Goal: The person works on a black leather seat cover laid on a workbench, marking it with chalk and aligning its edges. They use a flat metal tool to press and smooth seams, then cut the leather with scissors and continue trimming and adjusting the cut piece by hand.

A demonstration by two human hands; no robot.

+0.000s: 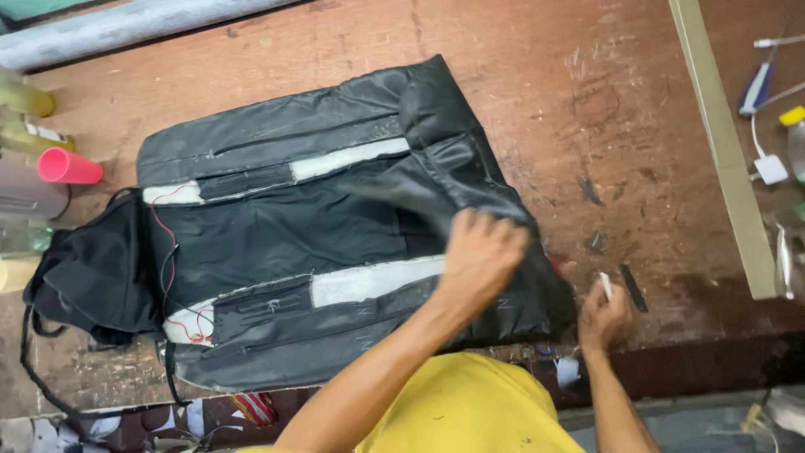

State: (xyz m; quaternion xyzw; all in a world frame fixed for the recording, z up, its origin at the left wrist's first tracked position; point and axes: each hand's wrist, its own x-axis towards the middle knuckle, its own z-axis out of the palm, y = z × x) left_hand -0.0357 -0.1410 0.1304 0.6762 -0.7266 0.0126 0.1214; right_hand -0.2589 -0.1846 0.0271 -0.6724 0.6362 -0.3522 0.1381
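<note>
Two hands at a black leatherette seat cover (335, 226) spread flat on a scuffed wooden workbench (604, 109).
Glossy, creased cover fabric is pinched by the left hand (482, 256); a small white chalk-like piece (605, 286) is clenched in the right hand (602, 320). White foam strips (373, 281) and thin red wire (163, 231) are exposed.

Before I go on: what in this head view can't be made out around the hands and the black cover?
- Left hand: motion-blurred; its grip on the black cover is unclear.
- Right hand: the small white piece in it is too small to identify.
- Red wire: its ends vanish under the fabric.
- Bottles: cut off by the left edge.
</note>
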